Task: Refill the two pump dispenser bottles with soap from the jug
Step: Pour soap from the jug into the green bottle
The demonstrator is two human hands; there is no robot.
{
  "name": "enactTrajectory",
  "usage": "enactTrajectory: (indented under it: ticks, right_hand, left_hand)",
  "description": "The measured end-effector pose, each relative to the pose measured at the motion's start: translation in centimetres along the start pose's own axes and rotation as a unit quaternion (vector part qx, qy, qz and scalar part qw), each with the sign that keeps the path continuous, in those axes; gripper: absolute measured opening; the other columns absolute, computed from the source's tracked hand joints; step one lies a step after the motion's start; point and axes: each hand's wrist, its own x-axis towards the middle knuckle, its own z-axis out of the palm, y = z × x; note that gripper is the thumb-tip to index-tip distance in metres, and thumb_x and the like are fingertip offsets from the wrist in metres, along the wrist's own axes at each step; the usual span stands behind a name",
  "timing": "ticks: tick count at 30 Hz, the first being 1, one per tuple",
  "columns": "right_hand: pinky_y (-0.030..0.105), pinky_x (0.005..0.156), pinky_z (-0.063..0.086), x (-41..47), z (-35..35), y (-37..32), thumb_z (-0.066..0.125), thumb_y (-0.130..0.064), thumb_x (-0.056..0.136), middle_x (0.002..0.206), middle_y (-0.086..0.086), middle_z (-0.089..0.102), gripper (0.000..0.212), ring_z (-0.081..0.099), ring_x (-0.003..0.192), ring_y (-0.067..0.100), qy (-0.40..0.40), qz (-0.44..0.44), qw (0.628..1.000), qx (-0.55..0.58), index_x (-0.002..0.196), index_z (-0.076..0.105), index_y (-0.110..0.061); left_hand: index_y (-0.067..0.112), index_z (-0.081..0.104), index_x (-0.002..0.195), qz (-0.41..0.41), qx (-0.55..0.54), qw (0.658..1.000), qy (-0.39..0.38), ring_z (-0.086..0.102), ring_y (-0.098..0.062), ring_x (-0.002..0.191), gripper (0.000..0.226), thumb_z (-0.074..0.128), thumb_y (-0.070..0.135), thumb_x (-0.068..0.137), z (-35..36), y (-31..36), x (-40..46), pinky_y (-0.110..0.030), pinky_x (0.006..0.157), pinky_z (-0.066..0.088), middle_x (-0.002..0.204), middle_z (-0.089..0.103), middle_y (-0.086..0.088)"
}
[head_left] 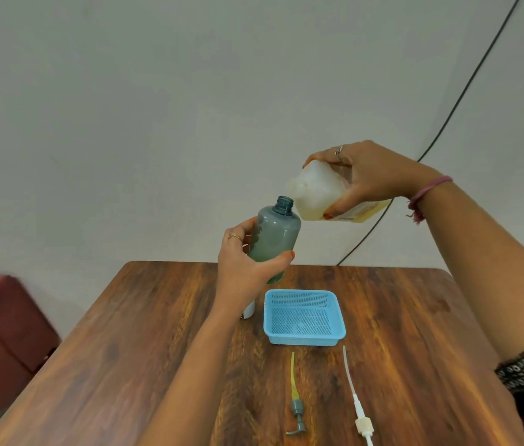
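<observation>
A plain pale wall fills the space ahead of me, with a thin black cable (466,88) running down it on my right, and below my arms lies a dark brown wood-grain table (125,365). My left hand (247,262) is raised above the far edge of that table, its fingers and thumb curled round the lower body of a translucent grey-green plastic bottle (275,236), which tilts slightly and has its threaded neck open at the top. My right hand (370,178) is up and to the right of it, fingers clamped over the top and thumb underneath a translucent white plastic jug holding yellowish soap (315,191). The jug is tipped over on its side with its mouth end just above and beside the bottle's open neck; I cannot tell whether they touch.

Below my left hand, on the table, stands a light blue perforated plastic basket (304,317). Just under my left wrist a white bottle (249,310) peeks out, mostly hidden by my arm. Nearer to me, beneath both hands, lie two pump heads side by side and apart: a grey pump with a yellow-tinged dip tube (296,403) and a white pump with a long white dip tube (358,407). A dark red seat (0,326) sits off to the left of the table.
</observation>
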Motion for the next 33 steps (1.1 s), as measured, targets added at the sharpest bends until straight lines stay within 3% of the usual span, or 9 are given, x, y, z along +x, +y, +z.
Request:
enactTrajectory:
  ticks: [10,14,20,25,33]
  right_hand:
    - [0.028,0.088,0.046,0.4,0.0,-0.3,0.089,-0.033,0.061,0.12,-0.005,0.062,0.078,0.057,0.107,0.015,-0.004,-0.006,1.0,-0.03,0.13,0.054,-0.034]
    - [0.024,0.085,0.044,0.7,0.0,-0.1,0.089,-0.033,0.06,0.117,-0.007,0.062,0.078,0.057,0.105,0.015,-0.007,-0.006,0.999,-0.031,0.129,0.054,-0.035]
    - [0.029,0.088,0.047,1.1,-0.1,0.1,0.089,-0.033,0.058,0.113,-0.008,0.063,0.078,0.057,0.103,0.014,-0.006,-0.008,0.999,-0.04,0.128,0.054,-0.036]
    - [0.019,0.079,0.042,1.5,0.0,0.3,0.089,-0.033,0.058,0.109,-0.011,0.06,0.078,0.056,0.1,0.012,-0.007,-0.011,0.999,-0.053,0.128,0.054,-0.035]
    - [0.029,0.086,0.047,1.7,0.3,0.4,0.09,-0.032,0.059,0.115,-0.006,0.062,0.078,0.057,0.103,0.016,-0.013,-0.005,0.998,-0.057,0.129,0.054,-0.033]
  left_hand:
    - [0.036,0.043,0.121,-0.009,-0.013,1.0,-0.001,0.052,0.001,0.103,0.073,0.088,0.019,0.067,0.1,-0.3,0.5,-0.002,0.06,0.046,0.124,0.049,0.009]
    - [0.035,0.044,0.122,-0.012,-0.017,1.0,-0.002,0.052,0.001,0.104,0.073,0.089,0.019,0.067,0.3,-0.4,0.7,-0.002,0.062,0.047,0.124,0.05,0.008]
    - [0.034,0.044,0.122,-0.015,-0.033,0.999,-0.003,0.053,-0.002,0.104,0.073,0.088,0.016,0.067,0.6,-0.5,1.0,-0.004,0.061,0.047,0.124,0.05,0.007]
    - [0.035,0.044,0.121,-0.017,-0.037,0.999,-0.006,0.053,-0.001,0.104,0.072,0.088,0.015,0.067,0.7,-0.6,1.2,-0.004,0.06,0.047,0.123,0.05,0.006]
    - [0.036,0.045,0.12,-0.022,-0.03,0.999,-0.008,0.053,-0.002,0.105,0.073,0.089,0.019,0.066,0.9,-1.2,1.6,-0.008,0.063,0.051,0.123,0.05,0.007]
